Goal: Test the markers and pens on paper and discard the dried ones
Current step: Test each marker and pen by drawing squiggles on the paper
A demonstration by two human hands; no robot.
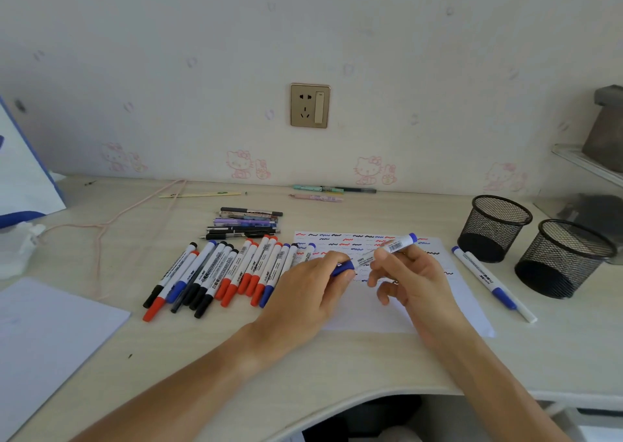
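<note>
We see a pale wooden desk (209,350) against a cartoon-cat-printed wall with a socket (310,105). Above the scribbled paper (367,313) we hold a blue marker (387,251): our left hand (310,293) grips its cap end, our right hand (409,279) pinches the barrel.

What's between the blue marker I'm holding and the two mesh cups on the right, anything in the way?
Only one thing: another blue marker lies on the desk between the test paper and the mesh cups. The held marker is already lifted in both hands, so it could probably pass over it.
</note>
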